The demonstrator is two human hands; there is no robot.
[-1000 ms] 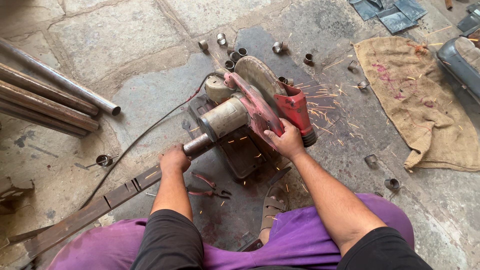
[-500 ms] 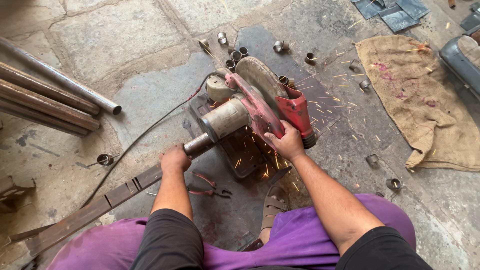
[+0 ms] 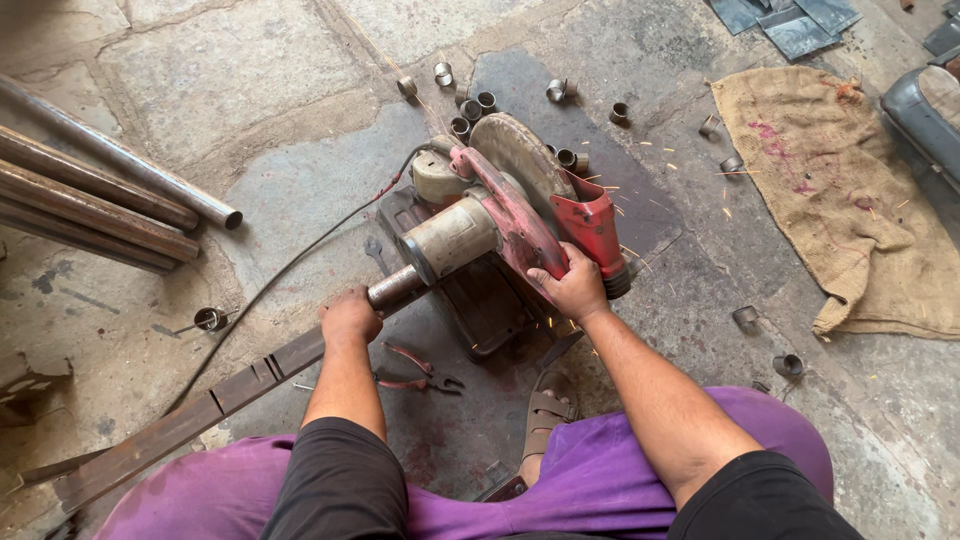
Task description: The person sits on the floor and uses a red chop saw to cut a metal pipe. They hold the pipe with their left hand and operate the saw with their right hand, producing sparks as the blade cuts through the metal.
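A red chop saw [image 3: 500, 215] with a grey motor sits on the stone floor in the middle of the head view. My right hand [image 3: 572, 285] grips its red handle, and sparks fly out to the right of the blade guard. My left hand [image 3: 350, 315] is closed around a short metal pipe [image 3: 395, 288] that runs under the saw. A long flat metal bar [image 3: 180, 420] lies along the floor from my left hand toward the lower left.
Several cut pipe rings [image 3: 470, 105] lie scattered behind and right of the saw. Long steel pipes [image 3: 100, 200] lie at the left. A burlap sack [image 3: 850, 200] is spread at the right. Red-handled pliers [image 3: 415, 370] rest near my sandalled foot [image 3: 545, 415]. A black cable [image 3: 270, 285] trails left.
The sparks have moved from under the saw to its right side. Both hands hold the same grips, and the saw head looks much the same.
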